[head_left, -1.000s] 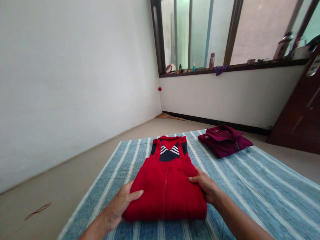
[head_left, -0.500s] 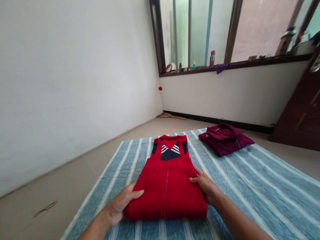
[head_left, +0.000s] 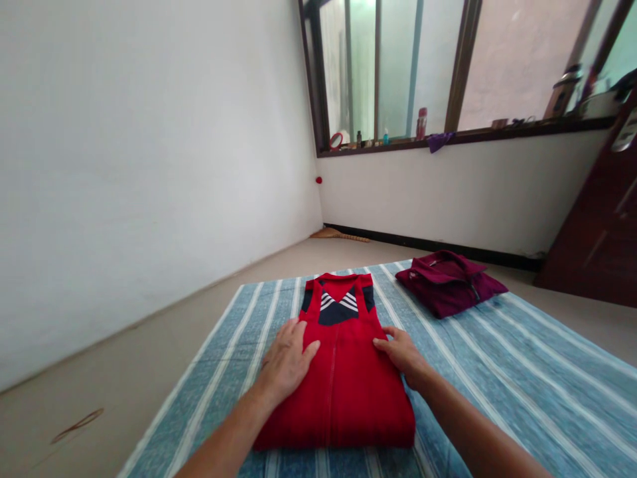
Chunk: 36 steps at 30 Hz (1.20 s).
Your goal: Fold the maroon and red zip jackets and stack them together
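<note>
Left hand point(head_left: 286, 362) has moved up the folded red jacket point(head_left: 348, 392) — fingers slightly spread, touching its left side. The right hand point(head_left: 407, 357) has its thumb on the opposite side; fingers partly hidden, I cannot tell whether it pinches cloth. The jacket lies on a striped blue sheet point(head_left: 223, 372), collar near the far edge — maroon garment point(head_left: 442, 285) at the far right corner.

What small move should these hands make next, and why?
Perhaps gently press down the folded red fabric garment: its near end looks thick and rounded, while the left hand lies on its left side and the right hand touches its right edge.
</note>
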Tool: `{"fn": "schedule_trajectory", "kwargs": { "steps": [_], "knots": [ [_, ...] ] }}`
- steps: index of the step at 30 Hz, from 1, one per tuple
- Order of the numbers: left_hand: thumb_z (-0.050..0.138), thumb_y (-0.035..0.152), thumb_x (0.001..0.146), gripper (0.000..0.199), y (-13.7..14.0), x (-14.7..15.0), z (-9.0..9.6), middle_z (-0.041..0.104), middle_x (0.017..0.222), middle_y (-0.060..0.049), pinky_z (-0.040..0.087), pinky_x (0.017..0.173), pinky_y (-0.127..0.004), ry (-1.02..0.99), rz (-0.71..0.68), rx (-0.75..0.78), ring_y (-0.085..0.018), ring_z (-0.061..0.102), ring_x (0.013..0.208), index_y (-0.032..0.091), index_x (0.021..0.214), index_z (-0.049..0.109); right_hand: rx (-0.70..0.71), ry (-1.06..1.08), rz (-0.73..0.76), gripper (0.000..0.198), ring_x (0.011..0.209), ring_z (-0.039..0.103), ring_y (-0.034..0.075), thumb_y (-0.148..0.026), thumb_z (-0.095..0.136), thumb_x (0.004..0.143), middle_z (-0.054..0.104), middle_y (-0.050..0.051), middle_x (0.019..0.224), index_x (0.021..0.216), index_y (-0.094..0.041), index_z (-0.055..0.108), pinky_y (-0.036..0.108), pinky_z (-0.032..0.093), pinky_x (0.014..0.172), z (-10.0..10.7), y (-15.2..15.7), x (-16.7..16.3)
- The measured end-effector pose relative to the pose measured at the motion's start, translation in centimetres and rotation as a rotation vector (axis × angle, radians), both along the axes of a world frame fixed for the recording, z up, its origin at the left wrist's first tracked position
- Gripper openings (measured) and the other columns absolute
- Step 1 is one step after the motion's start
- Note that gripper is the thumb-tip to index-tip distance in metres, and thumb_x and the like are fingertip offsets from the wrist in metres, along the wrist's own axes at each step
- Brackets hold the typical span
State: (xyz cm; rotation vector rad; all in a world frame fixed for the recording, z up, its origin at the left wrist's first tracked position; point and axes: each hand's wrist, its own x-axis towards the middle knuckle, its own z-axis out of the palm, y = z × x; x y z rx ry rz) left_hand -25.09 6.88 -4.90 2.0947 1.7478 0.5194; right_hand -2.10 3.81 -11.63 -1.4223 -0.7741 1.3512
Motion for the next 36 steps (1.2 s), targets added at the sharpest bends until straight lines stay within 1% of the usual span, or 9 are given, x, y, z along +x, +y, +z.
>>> {"fn": "schedule_trajectory", "kwargs": {
  "steps": [4, 7, 13, 18, 21, 24, 30, 33, 36],
  "knots": [
    [0.038, 0.064, 0.084, 0.081, -1.4, 2.0, -1.5, 0.018, 0.155, -0.017, 0.01, 0.115, -0.05, 0.359, -0.176, -0.057, -0.031, 0.007, 0.144, 0.01, 0.144, 0.034, -0.021, -0.13, 0.025, 0.041, 0.076, 0.07, 0.024, -0.023, 0.054, 0.075, 0.071, 0.007, 0.078, 0.115, -0.013, 0.054, 0.033, 0.053, 0.066, -0.1, -0.2, 0.4],
    [0.027, 0.073, 0.083, 0.087, -1.8, 2.3, -2.7, 0.015, 0.156, -0.016, 0.01, 0.114, -0.054, 0.428, -0.196, -0.117, -0.031, 0.006, 0.144, 0.014, 0.147, 0.028, -0.009, -0.338, -0.007, 0.051, 0.09, 0.067, 0.03, -0.021, 0.056, 0.075, 0.07, 0.012, 0.09, 0.124, -0.01, 0.05, 0.041, 0.05, 0.079, 0.6, -0.9, 0.5],
    [0.025, 0.075, 0.082, 0.087, -1.7, 2.2, -3.4, 0.015, 0.156, -0.014, 0.011, 0.114, -0.052, 0.445, -0.19, -0.08, -0.03, 0.005, 0.144, 0.017, 0.147, 0.028, 0.48, -1.077, 0.038, 0.046, 0.125, 0.046, 0.033, -0.024, 0.052, 0.082, 0.052, 0.016, 0.134, 0.127, -0.014, 0.055, 0.046, 0.035, 0.104, 1.4, -5.1, -2.3],
    [0.025, 0.073, 0.083, 0.086, -1.5, 2.4, -3.5, 0.016, 0.156, -0.015, 0.013, 0.114, -0.053, 0.447, -0.194, -0.059, -0.031, 0.007, 0.144, 0.015, 0.147, 0.028, 0.427, -0.683, -0.024, 0.05, 0.123, 0.049, 0.028, -0.03, 0.054, 0.08, 0.052, 0.015, 0.133, 0.128, -0.014, 0.052, 0.043, 0.038, 0.103, -0.2, -8.3, -1.9],
    [0.027, 0.072, 0.083, 0.087, -1.3, 2.5, -3.5, 0.017, 0.155, -0.016, 0.015, 0.113, -0.054, 0.443, -0.195, -0.063, -0.032, 0.009, 0.144, 0.013, 0.147, 0.028, 0.22, -0.293, -0.194, 0.055, 0.101, 0.061, 0.027, -0.042, 0.057, 0.078, 0.063, 0.015, 0.109, 0.124, -0.012, 0.049, 0.04, 0.049, 0.085, -0.1, -9.8, 0.5],
    [0.027, 0.072, 0.083, 0.087, -1.0, 2.6, -3.5, 0.018, 0.155, -0.016, 0.016, 0.113, -0.054, 0.453, -0.195, -0.07, -0.032, 0.01, 0.144, 0.013, 0.147, 0.028, 0.078, -0.032, -0.151, 0.058, 0.078, 0.064, 0.024, -0.041, 0.067, 0.071, 0.067, 0.008, 0.085, 0.117, -0.012, 0.05, 0.035, 0.048, 0.068, 0.3, -11.4, 1.9],
    [0.033, 0.068, 0.084, 0.083, -0.4, 2.9, -2.4, 0.032, 0.149, -0.022, 0.028, 0.107, -0.058, 0.515, -0.213, -0.035, -0.037, 0.025, 0.139, 0.009, 0.143, 0.036, 0.139, 0.048, -0.101, 0.063, 0.07, 0.061, 0.019, -0.026, 0.075, 0.061, 0.066, 0.001, 0.073, 0.117, -0.012, 0.051, 0.028, 0.043, 0.065, -0.6, -12.8, -0.3],
    [0.039, 0.047, 0.091, 0.061, -0.7, 4.4, -1.0, 0.036, 0.147, -0.022, 0.027, 0.108, -0.057, 0.548, -0.252, 0.099, -0.037, 0.028, 0.138, 0.01, 0.139, 0.042, 0.087, 0.076, -0.168, 0.067, 0.056, 0.055, 0.015, -0.025, 0.075, 0.056, 0.061, -0.003, 0.064, 0.117, -0.011, 0.051, 0.025, 0.036, 0.052, -0.4, -12.4, -1.2],
    [0.047, 0.013, 0.084, 0.054, -1.3, 7.2, 0.3, 0.029, 0.153, -0.008, 0.023, 0.114, -0.048, 0.53, -0.586, 0.198, -0.027, 0.018, 0.143, 0.025, 0.137, 0.044, 0.061, 0.133, -0.17, 0.064, 0.057, 0.056, 0.015, -0.022, 0.075, 0.051, 0.061, -0.003, 0.064, 0.111, -0.013, 0.053, 0.024, 0.036, 0.053, 0.4, -12.2, -1.4]
  ]
}}
